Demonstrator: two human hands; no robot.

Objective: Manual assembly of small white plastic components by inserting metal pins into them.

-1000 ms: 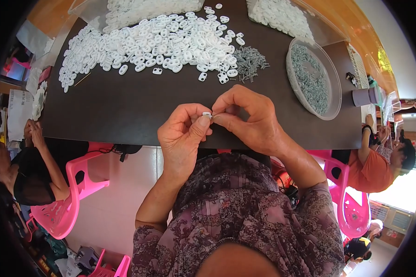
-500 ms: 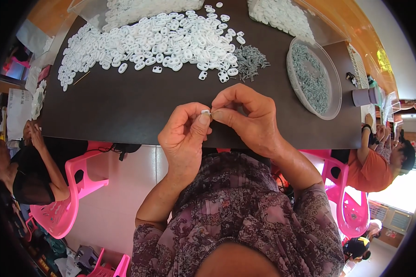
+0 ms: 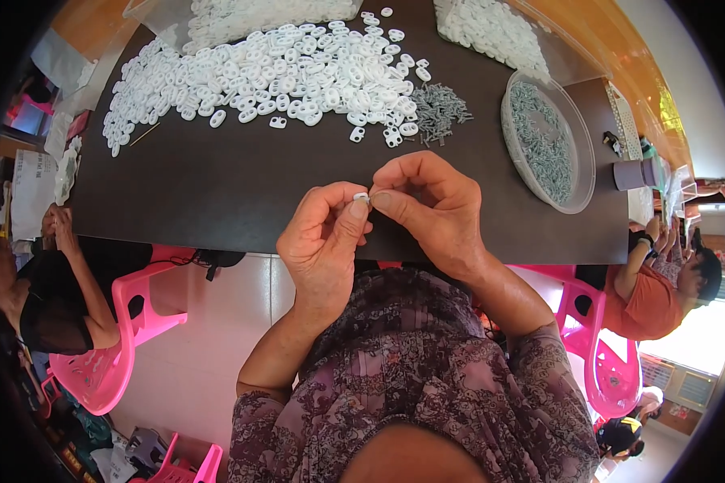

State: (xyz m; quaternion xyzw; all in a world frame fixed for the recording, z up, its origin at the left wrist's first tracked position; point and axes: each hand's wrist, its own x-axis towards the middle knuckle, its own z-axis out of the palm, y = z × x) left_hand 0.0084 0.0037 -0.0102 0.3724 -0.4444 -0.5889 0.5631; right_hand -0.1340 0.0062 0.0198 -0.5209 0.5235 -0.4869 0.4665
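Over the near part of the dark table, my left hand (image 3: 321, 233) pinches a small white plastic piece (image 3: 360, 196) between thumb and forefinger. My right hand (image 3: 435, 205) meets it from the right, thumb and forefinger pressed together at the piece's edge. Whatever lies between those right fingertips is too small and covered to make out. Beyond both hands spreads a big heap of white two-hole oval plastic pieces (image 3: 258, 76). At its right end is a small pile of short grey spring-like parts (image 3: 441, 113).
A round clear tub (image 3: 576, 189) at the right holds more grey parts. Clear bins (image 3: 576, 68) of white pieces stand at the back. A thin brown stick (image 3: 143, 134) lies by the heap. People sit at both sides, near pink chairs (image 3: 129, 322).
My hands keep nearly the same place, fingertips together at the white piece. The whole view has shifted very slightly.
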